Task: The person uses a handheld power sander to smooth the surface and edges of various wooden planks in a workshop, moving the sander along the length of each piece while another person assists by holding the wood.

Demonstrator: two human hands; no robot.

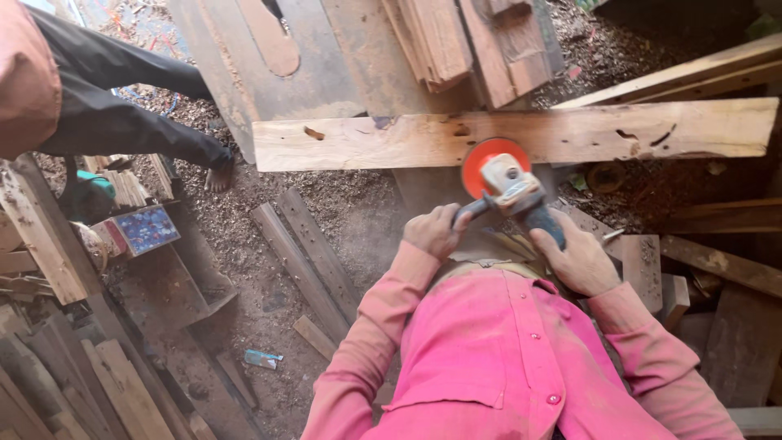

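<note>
Pink sleeves (505, 358) fill the near edge, and just beyond them both hands grip a grinder (511, 191). On the left, the left hand (434, 231) is curled shut around the side handle; on the right, the right hand (580, 259) wraps the dark body from behind, fingers closed. An orange disc (481, 163) at the grinder's head sits against the near edge of a pale plank (391, 140), which lies crosswise from left to right, raised above the floor. By its look the grinder is a stiff, fairly heavy tool that wants two firm grips, one on the handle and one on the body, well back from the disc. The plank looks rigid and heavy, rough with knots and cracks, and best taken by its ends. Sawdust covers the floor (358, 204), with offcuts (305, 261) lying left of the hands. Farther left, another person's dark trouser leg (122, 122) and bare foot stand near the plank's left end. Beyond the plank, stacked boards (456, 41) lean together.
</note>
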